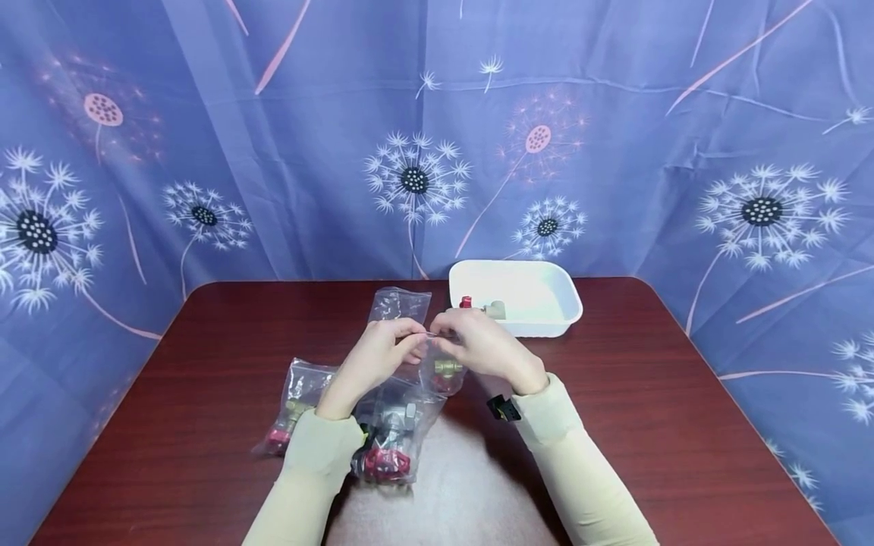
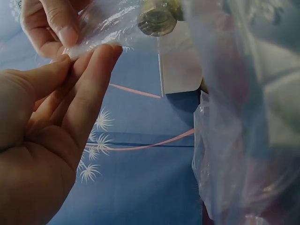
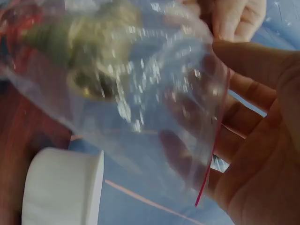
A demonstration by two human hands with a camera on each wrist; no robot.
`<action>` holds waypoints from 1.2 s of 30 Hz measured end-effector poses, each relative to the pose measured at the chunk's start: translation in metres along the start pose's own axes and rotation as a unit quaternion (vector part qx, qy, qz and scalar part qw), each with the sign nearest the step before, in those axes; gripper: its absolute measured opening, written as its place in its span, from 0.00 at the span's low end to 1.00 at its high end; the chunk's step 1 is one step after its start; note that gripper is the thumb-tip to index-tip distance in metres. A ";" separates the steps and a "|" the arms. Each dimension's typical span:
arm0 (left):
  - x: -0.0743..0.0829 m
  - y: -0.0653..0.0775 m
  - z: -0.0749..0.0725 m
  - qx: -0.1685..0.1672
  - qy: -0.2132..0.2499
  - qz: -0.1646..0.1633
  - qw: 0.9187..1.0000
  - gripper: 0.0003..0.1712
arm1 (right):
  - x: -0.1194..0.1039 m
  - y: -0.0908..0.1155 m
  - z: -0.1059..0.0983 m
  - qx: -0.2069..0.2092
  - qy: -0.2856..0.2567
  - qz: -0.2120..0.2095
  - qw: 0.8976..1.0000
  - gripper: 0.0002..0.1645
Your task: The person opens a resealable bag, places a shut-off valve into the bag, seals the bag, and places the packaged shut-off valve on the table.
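Observation:
Between both hands hangs a clear zip bag (image 3: pixel 154 108) with a red strip along its mouth. Inside it is a brass valve fitting (image 1: pixel 447 368), its red part blurred in the right wrist view. My left hand (image 1: pixel 382 353) pinches the bag's top edge between thumb and fingers. Close beside it, my right hand (image 1: pixel 485 345) pinches the same edge, with its other fingers behind the clear plastic. Below my left wrist lies another bag (image 1: pixel 426 406) holding a metal valve with a red handle (image 1: pixel 387 462).
Farther left on the brown table (image 1: pixel 683 425) lies a bagged brass valve with a red part (image 1: pixel 278 437). A flat clear bag (image 1: pixel 399 305) lies behind the hands. At the back, a white tray (image 1: pixel 570 311) holds a red-handled piece and a greyish elbow fitting (image 1: pixel 495 309).

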State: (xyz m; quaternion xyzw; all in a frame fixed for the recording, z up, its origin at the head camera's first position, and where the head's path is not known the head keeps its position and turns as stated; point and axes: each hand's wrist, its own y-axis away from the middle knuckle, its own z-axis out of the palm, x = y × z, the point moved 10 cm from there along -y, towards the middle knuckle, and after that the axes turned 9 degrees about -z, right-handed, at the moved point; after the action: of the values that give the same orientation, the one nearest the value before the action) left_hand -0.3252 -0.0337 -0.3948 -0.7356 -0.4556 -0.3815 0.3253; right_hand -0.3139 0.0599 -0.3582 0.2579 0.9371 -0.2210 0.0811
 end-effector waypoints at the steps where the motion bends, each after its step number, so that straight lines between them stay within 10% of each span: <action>1: 0.001 0.000 0.000 0.001 -0.006 0.003 1.000 0.07 | -0.001 -0.001 0.001 0.002 -0.004 -0.002 1.000 0.02; 36: 0.008 0.004 -0.009 0.048 -0.112 0.052 0.991 0.06 | 0.008 -0.001 0.002 0.035 -0.027 0.039 0.998 0.03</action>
State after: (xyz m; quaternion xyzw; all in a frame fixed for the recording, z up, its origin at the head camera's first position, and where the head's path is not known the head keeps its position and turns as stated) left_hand -0.3219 -0.0393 -0.3835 -0.7798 -0.4684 -0.2566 0.3264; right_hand -0.3213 0.0623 -0.3616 0.2912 0.9153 -0.2572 0.1058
